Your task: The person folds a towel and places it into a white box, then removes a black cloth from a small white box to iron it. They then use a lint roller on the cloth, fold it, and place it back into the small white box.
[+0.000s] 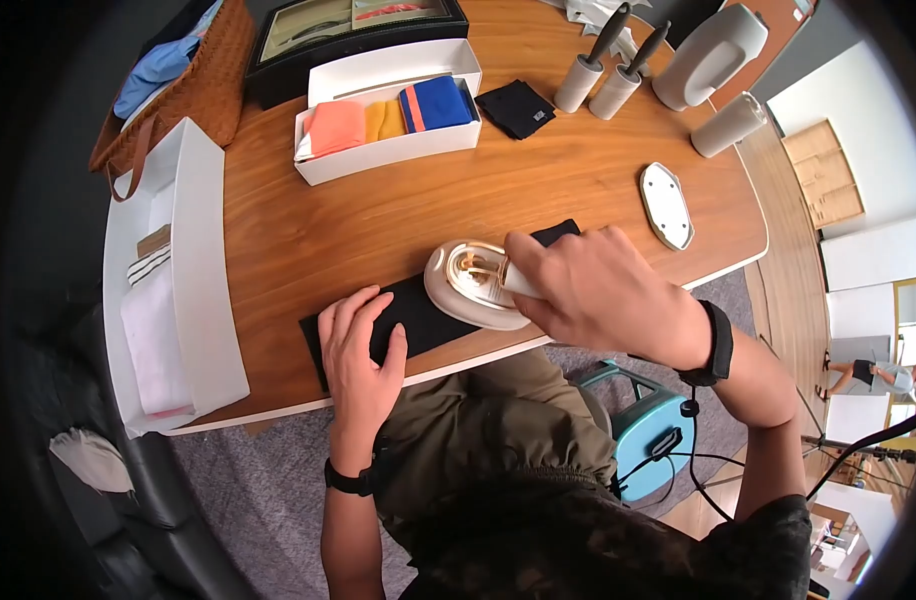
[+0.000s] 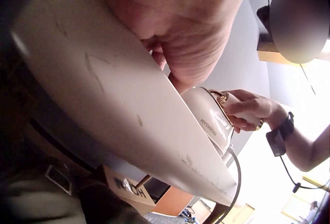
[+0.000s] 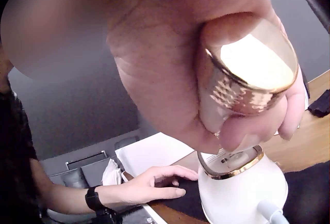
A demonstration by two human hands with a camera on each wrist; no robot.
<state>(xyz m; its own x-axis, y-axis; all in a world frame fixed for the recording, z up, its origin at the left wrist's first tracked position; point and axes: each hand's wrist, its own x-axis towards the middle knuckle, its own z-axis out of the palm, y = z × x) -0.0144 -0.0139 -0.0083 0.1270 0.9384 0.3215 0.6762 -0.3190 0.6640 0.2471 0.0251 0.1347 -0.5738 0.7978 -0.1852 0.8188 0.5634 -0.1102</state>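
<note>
A white iron point(image 1: 478, 285) with gold trim sits on a long folded black cloth point(image 1: 418, 325) near the table's front edge. My right hand point(image 1: 618, 285) grips the iron's handle, its fingers curled round it in the right wrist view. A cord leaves the iron's back end in the left wrist view. My left hand point(image 1: 363, 345) rests on the left end of the cloth, fingers extended and thumb apart. The white iron stand point(image 1: 666, 206), an oval plate, lies off to the right.
Behind stands a white box point(image 1: 388, 155) of folded coloured cloths. A black folded cloth point(image 1: 518, 108), two lint rollers point(image 1: 580, 82), a grey bottle point(image 1: 698, 70) and a white roll point(image 1: 728, 125) are farther right. To the left are a long white box point(image 1: 203, 270) and a wicker basket point(image 1: 203, 90).
</note>
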